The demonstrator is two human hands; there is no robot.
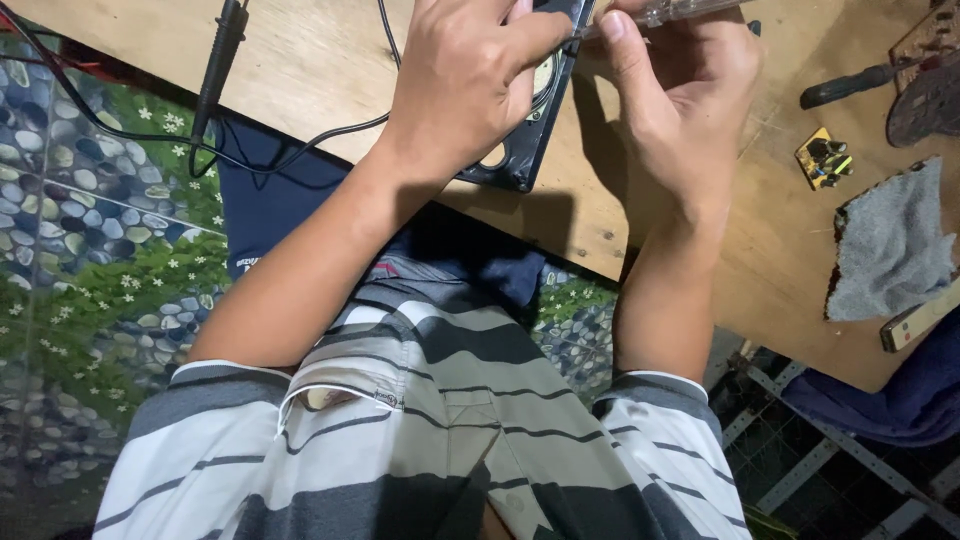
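My left hand grips a flat black device with round openings, held tilted on the wooden table near its front edge. My right hand is closed around a screwdriver with a clear handle, its metal tip meeting the top of the black device beside my left thumb. Most of the device is hidden under my left hand.
A black probe with a cable lies at the table's left. To the right are a dark-handled tool, a small yellow circuit board, a grey cloth and a blue cloth. Below is a pebble-patterned floor mat.
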